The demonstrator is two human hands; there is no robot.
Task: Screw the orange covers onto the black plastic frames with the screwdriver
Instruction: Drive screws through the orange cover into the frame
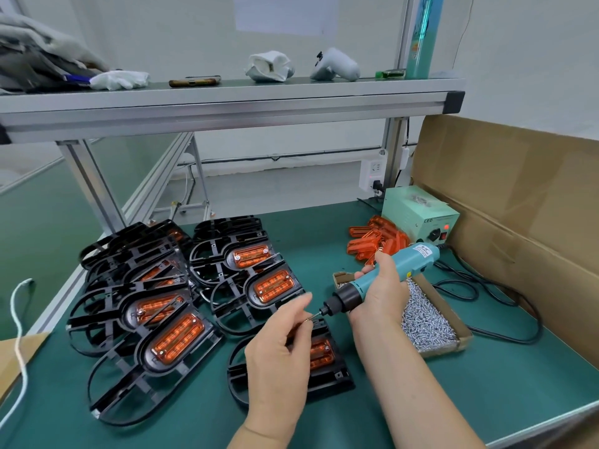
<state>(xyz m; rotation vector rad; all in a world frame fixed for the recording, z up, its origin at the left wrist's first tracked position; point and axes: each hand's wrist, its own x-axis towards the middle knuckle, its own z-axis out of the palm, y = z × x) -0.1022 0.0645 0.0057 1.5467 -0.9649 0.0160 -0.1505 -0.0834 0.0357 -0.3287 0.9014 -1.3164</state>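
Left hand [278,348] has thumb and forefinger closed in a pinch on the tip of the bit [318,314], its other fingers curled under. Whether a screw sits between them is too small to tell, but loading one onto the bit looks to be the step in hand. Right hand [379,293], just to the right of it, is wrapped round the screwdriver [418,258] and holds it tilted, nose pointing down toward the left fingertips. Directly beneath the left hand, partly hidden by it, lies the frame [337,380] with its cover [322,353] seated on it. To do this well, the screw should sit square on the bit before the fingers let go, and the trigger should stay untouched while they are that close. The screwdriver then needs bringing upright over the hole, as driving at this slant would likely cross-thread or skid across the cover. The freed left hand would best press the frame flat. Screws [428,322] lie in a box just right of the right wrist, within easy reach, and loose covers [376,238] sit beyond that hand.
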